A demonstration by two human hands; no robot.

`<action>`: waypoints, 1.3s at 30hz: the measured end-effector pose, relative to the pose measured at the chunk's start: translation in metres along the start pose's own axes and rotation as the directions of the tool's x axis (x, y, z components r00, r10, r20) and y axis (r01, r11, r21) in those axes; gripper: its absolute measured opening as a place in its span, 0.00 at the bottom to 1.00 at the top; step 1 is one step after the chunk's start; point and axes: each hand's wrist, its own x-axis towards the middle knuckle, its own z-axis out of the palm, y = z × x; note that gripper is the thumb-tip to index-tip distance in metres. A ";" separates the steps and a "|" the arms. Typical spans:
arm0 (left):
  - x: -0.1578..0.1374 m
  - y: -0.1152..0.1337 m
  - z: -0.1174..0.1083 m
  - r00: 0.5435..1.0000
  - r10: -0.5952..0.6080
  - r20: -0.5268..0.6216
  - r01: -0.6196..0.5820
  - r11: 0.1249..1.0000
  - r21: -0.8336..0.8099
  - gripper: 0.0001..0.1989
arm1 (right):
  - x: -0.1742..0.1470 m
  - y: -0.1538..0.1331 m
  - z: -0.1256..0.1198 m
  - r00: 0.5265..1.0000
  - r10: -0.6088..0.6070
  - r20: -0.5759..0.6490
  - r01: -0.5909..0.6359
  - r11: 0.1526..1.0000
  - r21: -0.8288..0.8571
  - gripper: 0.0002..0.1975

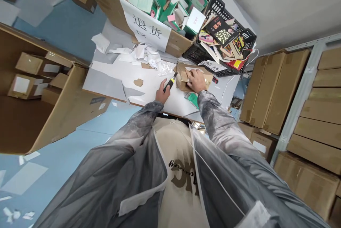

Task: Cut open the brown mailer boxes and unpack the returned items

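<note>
My left hand (162, 94) is closed around a black and yellow box cutter (169, 83), its tip pointing up and right beside a small cardboard box (183, 85). My right hand (197, 81) lies over that box, with bent fingers gripping a flap at its top. The box looks partly opened, but its inside is hidden from me. A green package (193, 99) rests on the table just below the box, partly behind my right wrist. To the right of the box, a small red and black object (215, 80) lies on the table.
Torn paper (145, 54) litters the white table (106, 78). Behind it stand a large carton (177, 44) of green boxes and a black crate (192, 53) of booklets. An open carton (66, 114) with small parcels is at left. Shelves of cartons (274, 89) line the right.
</note>
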 end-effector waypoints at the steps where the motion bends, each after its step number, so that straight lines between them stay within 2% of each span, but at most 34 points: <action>1: -0.003 0.001 -0.005 1.000 0.026 -0.009 -0.026 1.000 0.009 0.37 | 0.003 0.003 0.000 0.999 -0.030 0.027 0.031 0.998 -0.045 0.41; 5: -0.003 0.004 -0.016 0.998 0.062 -0.030 -0.059 0.995 0.081 0.38 | 0.006 0.007 0.007 0.994 -0.103 0.027 0.105 0.991 -0.081 0.38; 10: 0.005 0.004 -0.014 0.995 0.097 -0.003 -0.094 0.973 0.209 0.35 | 0.003 0.007 0.020 0.998 -0.065 0.010 0.065 0.998 -0.026 0.37; 14: -0.006 0.007 -0.015 0.989 0.022 0.144 -0.084 0.894 0.441 0.32 | 0.005 0.006 0.023 0.999 0.032 0.043 -0.032 0.999 0.000 0.40; 17: -0.021 0.010 -0.021 0.960 -0.044 0.278 -0.131 0.806 0.577 0.32 | 0.006 0.000 0.025 0.991 0.128 0.040 -0.128 0.992 0.011 0.41; 19: -0.028 0.013 -0.026 0.943 -0.067 0.325 -0.160 0.767 0.621 0.31 | 0.006 -0.005 0.025 0.989 0.147 0.034 -0.148 0.988 0.032 0.42; 23: -0.028 0.023 -0.032 0.918 -0.083 0.389 -0.215 0.719 0.661 0.31 | 0.008 -0.014 0.021 0.979 0.189 0.072 -0.191 0.981 0.031 0.43; 28: -0.020 0.042 -0.026 0.884 -0.092 0.458 -0.283 0.674 0.682 0.31 | 0.019 -0.013 0.003 0.948 0.293 0.121 -0.292 0.956 -0.027 0.41; 32: -0.016 0.049 -0.022 0.868 -0.102 0.486 -0.311 0.650 0.693 0.32 | 0.027 -0.007 -0.009 0.931 0.324 0.168 -0.324 0.946 -0.027 0.35; 39: -0.013 0.055 -0.010 0.853 -0.075 0.516 -0.362 0.627 0.690 0.33 | 0.033 0.014 -0.021 0.910 0.360 0.204 -0.389 0.913 0.121 0.22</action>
